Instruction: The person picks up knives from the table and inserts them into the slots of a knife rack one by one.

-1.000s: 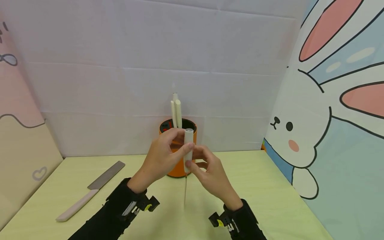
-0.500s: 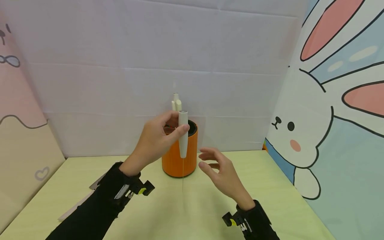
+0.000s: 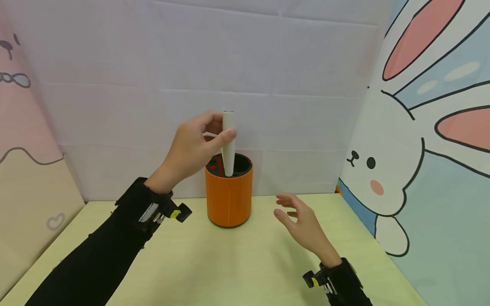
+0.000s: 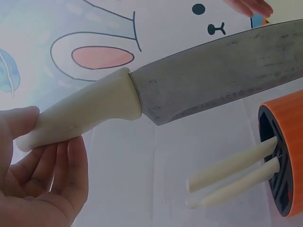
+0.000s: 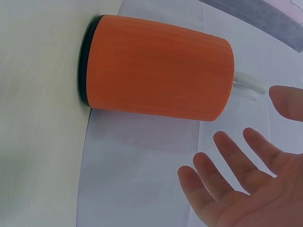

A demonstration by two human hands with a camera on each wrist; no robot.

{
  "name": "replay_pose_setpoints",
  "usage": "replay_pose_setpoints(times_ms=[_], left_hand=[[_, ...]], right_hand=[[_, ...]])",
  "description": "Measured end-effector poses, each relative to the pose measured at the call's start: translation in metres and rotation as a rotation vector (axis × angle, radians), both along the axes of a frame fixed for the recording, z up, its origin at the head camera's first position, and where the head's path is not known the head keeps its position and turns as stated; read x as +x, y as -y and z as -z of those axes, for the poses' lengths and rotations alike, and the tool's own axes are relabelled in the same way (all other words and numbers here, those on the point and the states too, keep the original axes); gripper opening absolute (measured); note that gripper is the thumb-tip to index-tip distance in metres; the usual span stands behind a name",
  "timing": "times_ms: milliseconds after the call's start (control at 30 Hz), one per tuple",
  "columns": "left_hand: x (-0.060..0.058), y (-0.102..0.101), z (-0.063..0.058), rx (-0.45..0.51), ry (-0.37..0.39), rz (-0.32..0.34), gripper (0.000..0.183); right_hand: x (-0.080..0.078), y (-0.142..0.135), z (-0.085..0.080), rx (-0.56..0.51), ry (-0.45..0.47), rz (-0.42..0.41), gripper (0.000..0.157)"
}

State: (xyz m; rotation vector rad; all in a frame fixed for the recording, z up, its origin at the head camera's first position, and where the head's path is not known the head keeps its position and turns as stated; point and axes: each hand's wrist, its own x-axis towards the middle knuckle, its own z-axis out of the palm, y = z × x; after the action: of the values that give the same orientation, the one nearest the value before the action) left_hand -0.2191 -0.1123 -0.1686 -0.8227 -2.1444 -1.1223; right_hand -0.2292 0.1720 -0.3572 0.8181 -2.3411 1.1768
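Observation:
My left hand [image 3: 191, 146] grips the end of a kitchen knife's [image 3: 229, 159] white handle, thumb on one side and fingers on the other. The knife is upright, handle on top, its lower handle overlapping the rim of an orange knife holder [image 3: 229, 202]. In the left wrist view the broad grey blade [image 4: 218, 71] shows whole width, outside the holder's slotted top. Two white knife handles [image 4: 234, 163] stick out of that top. To the right of the holder, my right hand [image 3: 306, 227] hovers with relaxed, spread fingers and holds nothing.
The holder stands on a pale yellow-green table [image 3: 237, 267], near a white cloth backdrop [image 3: 306, 140]. A rabbit-print panel [image 3: 383, 170] bounds the right side and a pink-and-cream panel [image 3: 30, 191] the left. A black sleeve [image 3: 99, 250] crosses the table's left part.
My right hand has let go of the knife handle and moved right. My left hand has raised the knife toward the holder's top. The cleaver on the left is now hidden behind my left sleeve.

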Motion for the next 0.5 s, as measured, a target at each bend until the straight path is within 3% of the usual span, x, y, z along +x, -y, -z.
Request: replay_pose_setpoints(times_ms=[233,500], left_hand=[[-0.014,0.009,-0.016,-0.016,-0.031,-0.055,0.031],[-0.022,0.010,-0.045,-0.024,-0.043,-0.101,0.035]], right_hand=[[-0.004,-0.005,0.005,0.073,0.016,0.052,0.042],[-0.005,-0.006,0.007,0.105,0.027,0.062,0.044]])
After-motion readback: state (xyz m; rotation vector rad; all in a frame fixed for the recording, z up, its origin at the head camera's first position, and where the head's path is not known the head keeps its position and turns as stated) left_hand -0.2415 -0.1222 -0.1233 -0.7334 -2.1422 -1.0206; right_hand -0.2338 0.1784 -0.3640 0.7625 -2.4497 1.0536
